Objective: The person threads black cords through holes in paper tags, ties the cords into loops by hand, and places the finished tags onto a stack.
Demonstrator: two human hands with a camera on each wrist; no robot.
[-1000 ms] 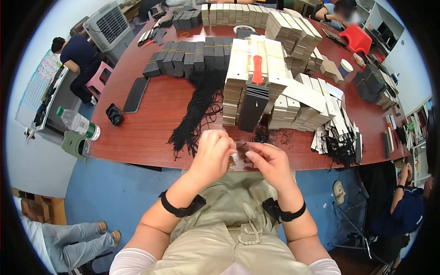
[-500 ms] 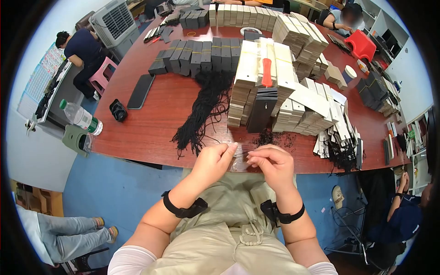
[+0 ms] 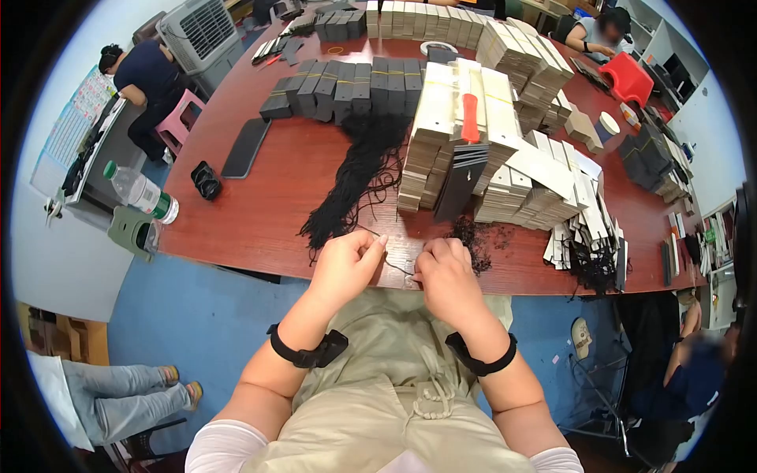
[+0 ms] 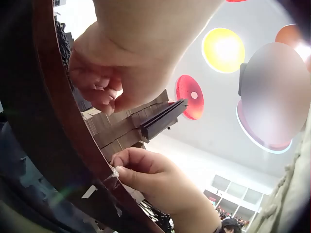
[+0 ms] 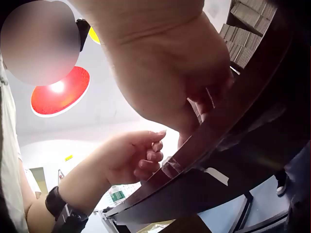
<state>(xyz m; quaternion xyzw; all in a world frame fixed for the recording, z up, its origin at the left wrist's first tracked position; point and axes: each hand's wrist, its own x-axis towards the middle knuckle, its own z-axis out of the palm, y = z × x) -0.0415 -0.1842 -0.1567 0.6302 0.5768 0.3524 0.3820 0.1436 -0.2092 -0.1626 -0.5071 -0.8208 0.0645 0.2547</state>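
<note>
A thin dark cord (image 3: 399, 269) spans the gap between the two hands at the table's near edge. My left hand (image 3: 344, 260) pinches its left part between thumb and index finger; in the left wrist view the other fingers of this hand (image 4: 121, 63) are curled. Knuckles up, my right hand (image 3: 448, 276) has its fingertips bent down on the cord's right end at the edge. Its thumb and index finger pinch close to the edge in the left wrist view, where the right hand (image 4: 158, 182) is lower. A bundle of black cords (image 3: 355, 181) lies beyond my left hand.
Pale card stacks (image 3: 432, 118), dark slats (image 3: 461, 183) and a red-handled tool (image 3: 470, 118) stand ahead. Black scraps (image 3: 471, 236) lie beyond my right hand. Dark stacks (image 3: 344, 91), a phone (image 3: 246, 148), a black case (image 3: 206, 180) and a bottle (image 3: 142, 191) are leftward.
The hands have moved apart, my left hand leftward. My right hand has turned knuckles up and lowered its fingers to the table edge; the cord between the hands now shows clearly.
</note>
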